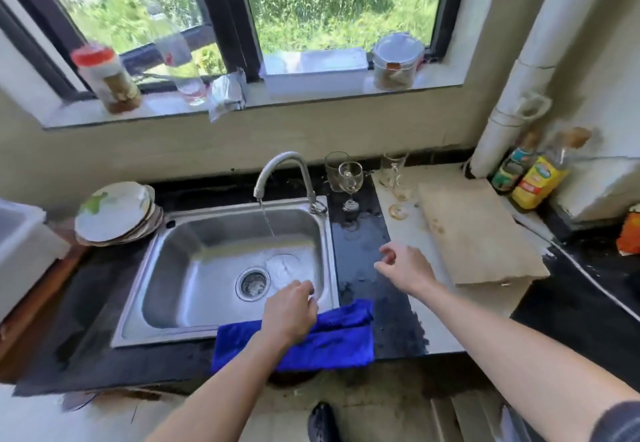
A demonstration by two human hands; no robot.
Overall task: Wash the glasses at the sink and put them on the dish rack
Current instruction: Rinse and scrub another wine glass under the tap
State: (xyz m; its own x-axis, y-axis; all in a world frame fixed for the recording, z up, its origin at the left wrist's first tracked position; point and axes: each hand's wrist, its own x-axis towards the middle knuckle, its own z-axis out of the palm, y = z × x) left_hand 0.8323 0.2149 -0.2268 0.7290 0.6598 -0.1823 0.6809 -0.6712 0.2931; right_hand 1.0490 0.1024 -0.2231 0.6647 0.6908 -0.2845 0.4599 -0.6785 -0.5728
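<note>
The glasses stood upright behind the sink's right corner, stems vertical and mouths up: a wine glass point(350, 181) on the dark worktop point(363, 244), a wider tumbler point(335, 167) just behind it, and two more stemmed glasses point(394, 178) on the pale board beside them, their feet tinted amber; all looked empty, though blur made that hard to confirm. The steel sink point(207, 268) held only running water, a thin stream falling from the curved tap point(284, 171) toward the drain strainer point(252, 283). The left hand point(289, 310) hung over the sink's near rim with fingers curled loosely inward, gripping nothing, above a folded blue cloth point(329, 337) draped on the edge. The right hand point(405, 268) hovered over the wet worktop, half open with fingers bent, empty and well short of the glasses. A stack of plates point(116, 213) sat left of the sink, oil bottles point(530, 174) at the far right.
</note>
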